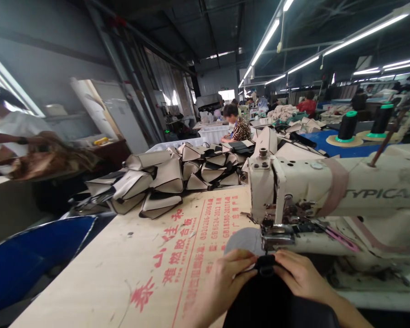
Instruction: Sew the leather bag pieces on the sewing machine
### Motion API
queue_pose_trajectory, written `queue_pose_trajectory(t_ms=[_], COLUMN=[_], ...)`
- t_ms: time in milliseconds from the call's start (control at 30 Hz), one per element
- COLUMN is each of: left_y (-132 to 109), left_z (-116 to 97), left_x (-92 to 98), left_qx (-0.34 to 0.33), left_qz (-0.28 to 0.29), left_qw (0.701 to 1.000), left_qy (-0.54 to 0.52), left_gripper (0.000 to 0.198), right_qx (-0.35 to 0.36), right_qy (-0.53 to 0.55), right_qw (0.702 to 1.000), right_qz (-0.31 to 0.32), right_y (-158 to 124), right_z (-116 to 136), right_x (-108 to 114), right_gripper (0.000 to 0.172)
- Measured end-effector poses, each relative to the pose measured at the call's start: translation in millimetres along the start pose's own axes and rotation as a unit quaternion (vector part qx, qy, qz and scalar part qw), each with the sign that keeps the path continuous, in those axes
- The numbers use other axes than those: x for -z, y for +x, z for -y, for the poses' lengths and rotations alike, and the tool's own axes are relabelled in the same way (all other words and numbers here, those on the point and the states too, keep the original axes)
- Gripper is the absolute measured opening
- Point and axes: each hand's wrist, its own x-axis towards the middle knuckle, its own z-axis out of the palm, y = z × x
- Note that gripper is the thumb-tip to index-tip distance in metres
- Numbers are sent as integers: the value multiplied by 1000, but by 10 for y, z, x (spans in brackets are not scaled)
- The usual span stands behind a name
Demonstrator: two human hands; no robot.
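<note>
My left hand (225, 280) and my right hand (299, 273) both pinch a black fabric piece (269, 296) at its far end, just in front of the presser foot (276, 234) of a cream sewing machine (328, 191). The fingertips of both hands are closed on the black piece's narrow tip (265, 264). A grey round piece (244, 240) lies under the needle area, to the left of the foot. The black piece runs down toward me between my wrists.
A plywood tabletop (140, 264) with red printed characters spreads to the left. A heap of folded beige and black pieces (171, 177) lies at its far edge. Thread cones (347, 126) stand at the back right. A person (7, 132) carries material at left; another person (239, 125) sits further back.
</note>
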Motion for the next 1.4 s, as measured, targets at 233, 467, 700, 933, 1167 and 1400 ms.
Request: queue_pose_trajectory(t_ms=[233, 467, 700, 933, 1167, 1400], left_y=[-34, 86, 127, 92, 39, 77], left_z=[113, 75, -68, -111, -28, -8], left_x=[-326, -205, -57, -34, -147, 7], left_qx=[29, -65, -32, 11, 80, 1], left_qz=[-150, -3, 68, 42, -72, 31], left_qw=[988, 995, 992, 998, 994, 999], left_qy=[12, 76, 100, 53, 31, -16], left_gripper=[12, 36, 30, 25, 18, 12], right_qx=[-71, -111, -87, -120, 33, 83], right_qy=[62, 111, 69, 67, -96, -146], right_qw=[995, 987, 993, 990, 995, 986], right_qz=[27, 31, 24, -34, 9, -3], right_y=[-43, -39, -25, -86, -128, -164], right_z=[-13, -15, 23, 87, 0, -19], right_x=[-44, -36, -62, -111, -111, -125], right_gripper=[25, 24, 29, 14, 55, 48])
